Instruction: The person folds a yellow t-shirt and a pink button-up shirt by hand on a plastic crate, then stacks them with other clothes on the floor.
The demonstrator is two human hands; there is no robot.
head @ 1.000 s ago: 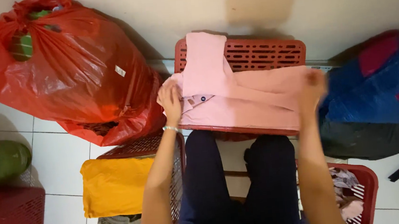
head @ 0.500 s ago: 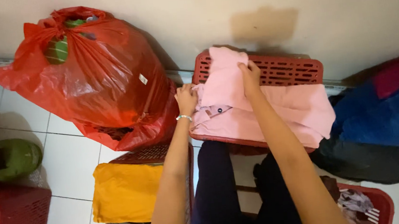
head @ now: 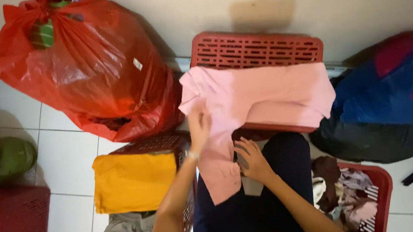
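Free room: bare white floor tiles (head: 67, 156) at left, between red plastic bag (head: 80, 67) and yellow folded cloth (head: 133, 180). Centre blocked by red slatted crate (head: 255, 48) draped with pink garment (head: 264, 96). Right closed off by blue bag (head: 386, 92) and, nearer, red basket (head: 376, 186) of clothes.
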